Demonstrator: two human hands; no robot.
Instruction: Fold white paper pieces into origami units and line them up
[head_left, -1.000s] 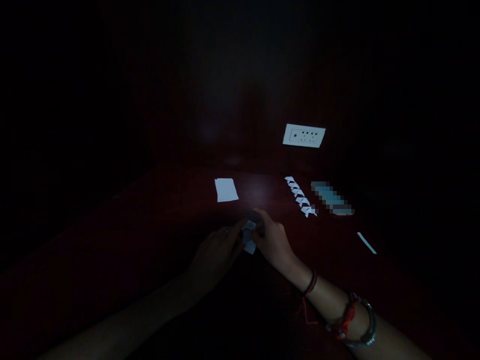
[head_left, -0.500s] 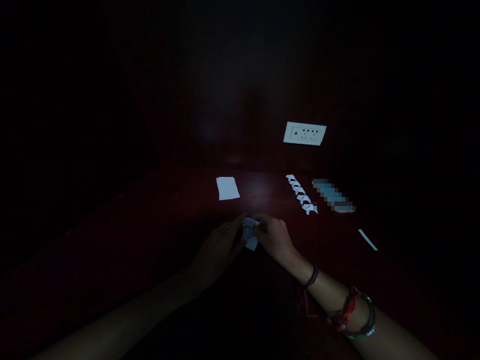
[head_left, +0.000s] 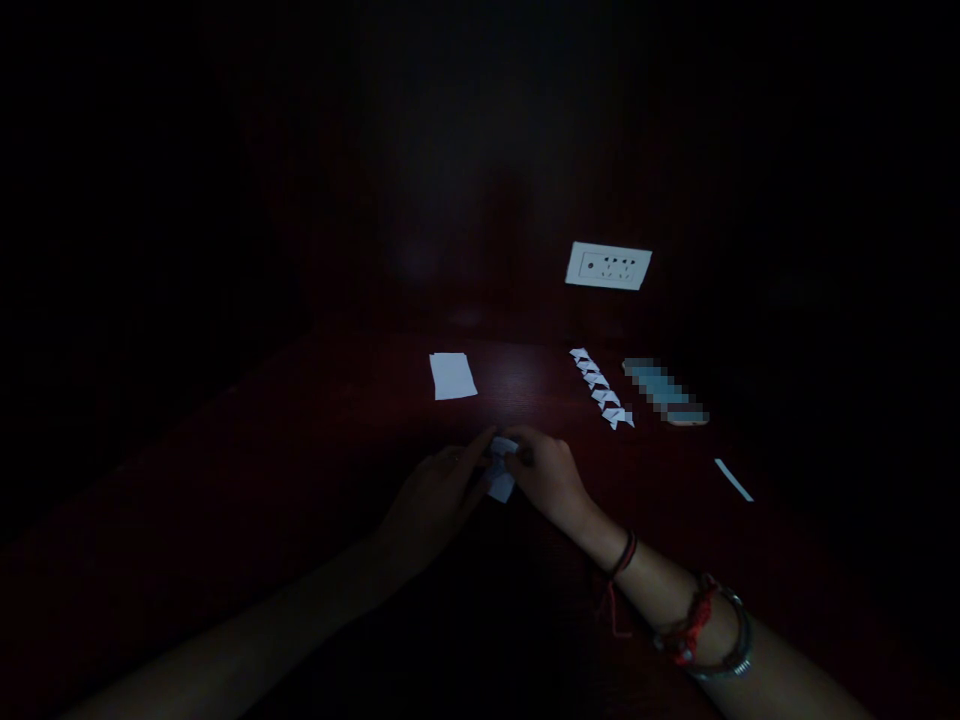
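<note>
A small piece of white paper [head_left: 502, 487] lies between my hands, low over the dark red table. My left hand [head_left: 442, 488] holds its left edge between thumb and fingers. My right hand [head_left: 550, 472], with bracelets along the wrist and forearm, pinches its upper right side. Fingers cover parts of the paper, and the dim light blurs its creases. Beyond my hands lies a small stack of white paper sheets [head_left: 453, 376]. To the right, folded white paper pieces [head_left: 598, 385] sit in a slanting row.
A phone [head_left: 664, 390], its screen blurred out, lies right of the folded row. Nearer on the right is a thin white strip [head_left: 733, 480]. A white wall socket [head_left: 608, 266] is above the back of the table [head_left: 517, 375]. The surroundings are very dark.
My left fingers have shifted slightly over the paper's upper left edge. The right hand keeps its pinch. The whole view has moved by a tiny amount.
</note>
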